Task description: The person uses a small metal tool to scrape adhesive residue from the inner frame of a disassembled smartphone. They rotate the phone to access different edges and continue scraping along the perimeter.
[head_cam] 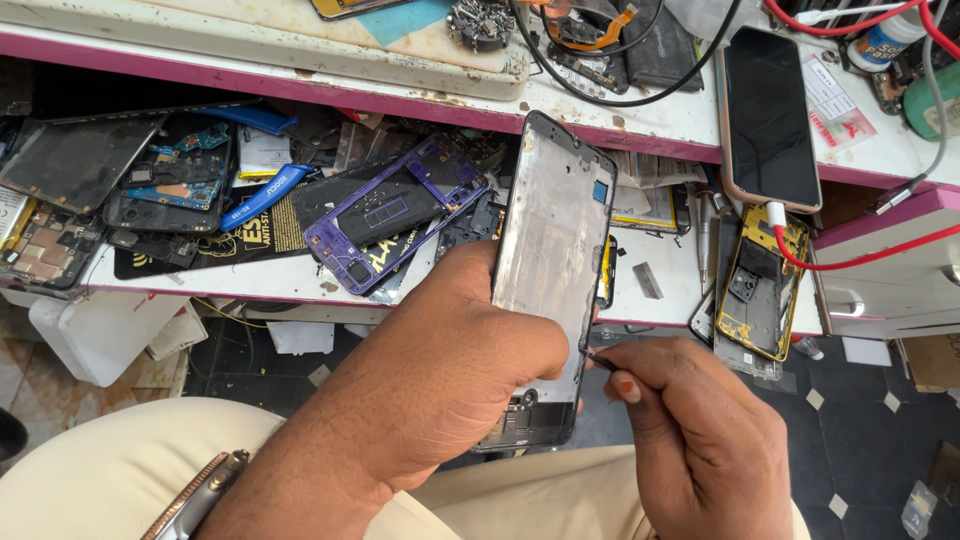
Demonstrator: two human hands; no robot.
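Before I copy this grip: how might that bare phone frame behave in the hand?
The phone frame looks thin and stripped, so probably light and slightly bendable. The left hand clasps its edges, suggesting smooth, slippery faces. The right hand probes gently; likely fragile.

A purple phone frame (395, 212) lies tilted on the lower shelf (280, 278), beside blue pry tools (262, 197) and bare circuit boards (170, 175). A dark-screened phone (770, 115) rests on the white worktop (690, 115), with a red cable (860, 255) plugged in. Below it sits a yellow-edged opened phone (762, 290). Black cables (600, 85) loop over the worktop.
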